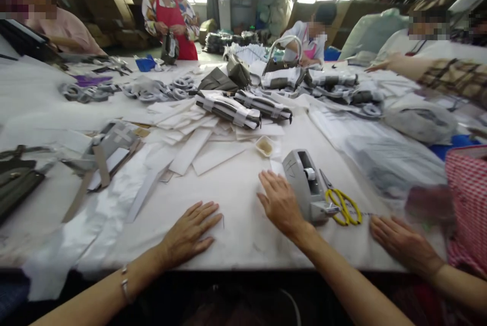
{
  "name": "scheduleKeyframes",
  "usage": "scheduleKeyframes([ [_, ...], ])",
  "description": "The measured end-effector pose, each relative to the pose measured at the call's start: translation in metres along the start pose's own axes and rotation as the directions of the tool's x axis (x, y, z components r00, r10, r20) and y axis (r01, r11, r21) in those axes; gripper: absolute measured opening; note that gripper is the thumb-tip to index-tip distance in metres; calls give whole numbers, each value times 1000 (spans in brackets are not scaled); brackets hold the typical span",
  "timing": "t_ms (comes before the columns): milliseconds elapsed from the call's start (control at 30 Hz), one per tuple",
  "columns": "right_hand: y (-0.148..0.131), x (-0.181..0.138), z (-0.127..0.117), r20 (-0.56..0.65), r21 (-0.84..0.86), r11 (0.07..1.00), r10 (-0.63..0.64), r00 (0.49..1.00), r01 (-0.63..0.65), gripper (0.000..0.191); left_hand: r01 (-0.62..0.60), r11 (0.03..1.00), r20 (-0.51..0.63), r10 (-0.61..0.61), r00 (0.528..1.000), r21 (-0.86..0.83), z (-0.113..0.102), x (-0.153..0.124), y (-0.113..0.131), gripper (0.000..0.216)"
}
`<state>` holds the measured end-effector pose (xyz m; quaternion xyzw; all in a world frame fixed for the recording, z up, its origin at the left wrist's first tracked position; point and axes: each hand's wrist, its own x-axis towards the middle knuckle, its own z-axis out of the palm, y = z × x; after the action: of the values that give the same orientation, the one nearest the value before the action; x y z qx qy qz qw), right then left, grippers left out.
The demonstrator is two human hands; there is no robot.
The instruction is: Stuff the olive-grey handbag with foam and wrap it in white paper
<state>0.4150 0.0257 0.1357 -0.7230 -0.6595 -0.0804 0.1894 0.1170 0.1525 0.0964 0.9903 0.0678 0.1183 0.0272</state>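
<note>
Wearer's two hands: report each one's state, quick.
Left hand: open, palm down on the white-covered table, holding nothing.
Right hand: open, beside the grey tape dispenser, nothing visible in its grasp.

The left hand lies flat on the white table. The right hand is by the grey tape holder. Next to it are yellow scissors. White cards lie farther back.
</note>
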Motion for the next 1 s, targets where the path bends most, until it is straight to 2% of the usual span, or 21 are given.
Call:
scheduleKeyframes([
  [100,19,63,11,85,-182,959,236,968,-218,56,25,999,-18,-26,1000,-38,2,-1,2,56],
  [200,36,105,24,204,-298,908,361,910,-293,56,47,997,-32,-49,998,-57,-1,-1,4,54],
  [367,49,124,29,239,-331,908,343,908,-256,40,34,999,-82,-34,996,-4,-2,0,4,54],
  [533,46,124,17,200,-258,937,288,937,-233,29,-25,991,-174,48,984,131,9,-1,-4,54],
  [700,47,112,-13,54,-120,955,277,959,-270,20,-109,959,-261,179,949,263,16,3,-20,59],
  [833,60,68,-51,-108,-27,933,354,929,-359,15,-150,952,-276,225,934,267,13,7,-24,60],
  [900,72,36,-67,-195,28,900,431,881,-434,13,-149,955,-278,220,935,255,11,9,-23,60],
  [1000,91,-15,-81,-330,212,820,572,751,-531,20,-156,957,-268,222,937,247,10,9,-23,62],
])
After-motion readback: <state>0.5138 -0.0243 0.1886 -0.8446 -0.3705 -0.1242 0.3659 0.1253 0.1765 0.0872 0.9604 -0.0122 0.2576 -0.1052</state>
